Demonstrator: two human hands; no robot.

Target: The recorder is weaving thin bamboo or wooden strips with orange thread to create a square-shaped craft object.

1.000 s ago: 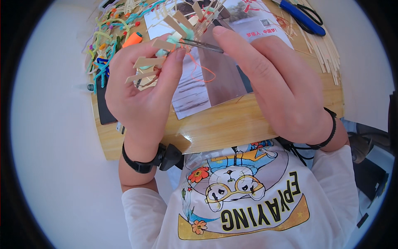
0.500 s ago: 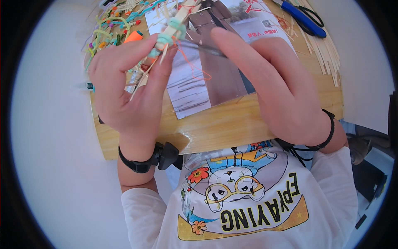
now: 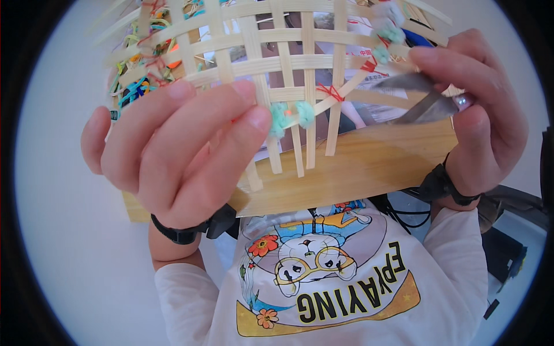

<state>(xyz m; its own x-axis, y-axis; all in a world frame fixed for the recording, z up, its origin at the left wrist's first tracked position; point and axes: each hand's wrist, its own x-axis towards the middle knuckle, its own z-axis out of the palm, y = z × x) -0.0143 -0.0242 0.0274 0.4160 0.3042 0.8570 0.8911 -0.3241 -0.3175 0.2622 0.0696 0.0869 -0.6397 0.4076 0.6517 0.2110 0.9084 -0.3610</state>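
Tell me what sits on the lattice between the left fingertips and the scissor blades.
Head view: two mint pompoms and a red thread tie on the bamboo lattice.

A white printed paper sheet [image 3: 378,112] with red marks lay flat on the wooden board [image 3: 369,167] at about one o'clock, mostly hidden behind the bamboo lattice [image 3: 277,52]. Just left of it, near twelve o'clock, a dark rectangular packet [image 3: 288,75] showed through the lattice gaps. No screens or signs were in view.
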